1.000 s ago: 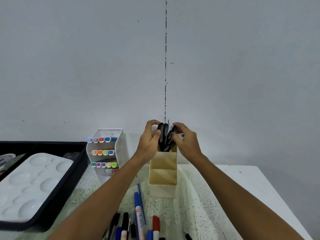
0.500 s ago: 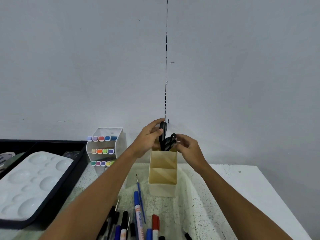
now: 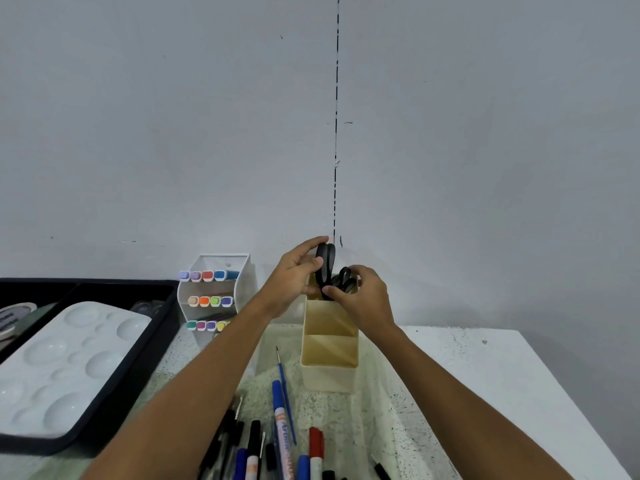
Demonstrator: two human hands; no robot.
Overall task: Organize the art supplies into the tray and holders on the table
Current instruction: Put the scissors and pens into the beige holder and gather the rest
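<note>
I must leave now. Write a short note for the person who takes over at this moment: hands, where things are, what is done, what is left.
Left hand pinches the taller black scissors by the handle.
Right hand holds the lower scissors.
Both pairs stand in the back compartment of the beige holder; its two front compartments look empty.
Done: palette in the black tray; coloured markers in the white rack.
Left: release the scissors, then sort the pens and markers and the blue brush lying on the table.

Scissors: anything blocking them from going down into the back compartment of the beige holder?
Nothing visible. The scissors held by the left hand already stand in the beige holder's back compartment beside a second pair under the right hand.
</note>
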